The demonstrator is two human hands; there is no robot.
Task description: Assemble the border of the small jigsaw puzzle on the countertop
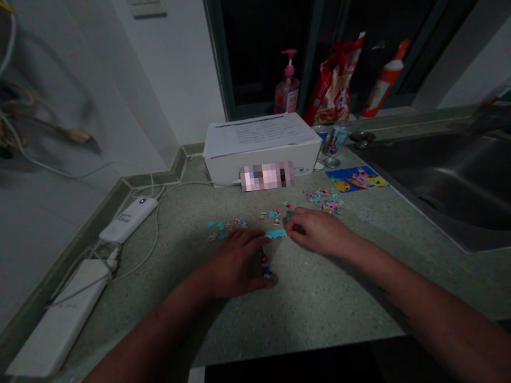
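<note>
Both my hands rest on a speckled green counter (297, 310). My left hand (234, 264) lies with its fingers curled, pressing on a small strip of joined puzzle pieces (275, 234); more joined pieces (265, 264) run down beside its thumb. My right hand (319, 230) is closed in a pinch at the strip's right end. Loose puzzle pieces lie in small heaps just beyond the hands: blue ones (222, 227) to the left, mixed ones (276, 213) in the middle, pink and blue ones (325, 199) to the right.
A white box (260, 148) stands at the back of the counter, with a colourful picture card (356, 178) to its right. Two white power banks (127, 219) with cables lie at the left. A steel sink (467, 186) fills the right. Bottles and a red bag stand on the sill.
</note>
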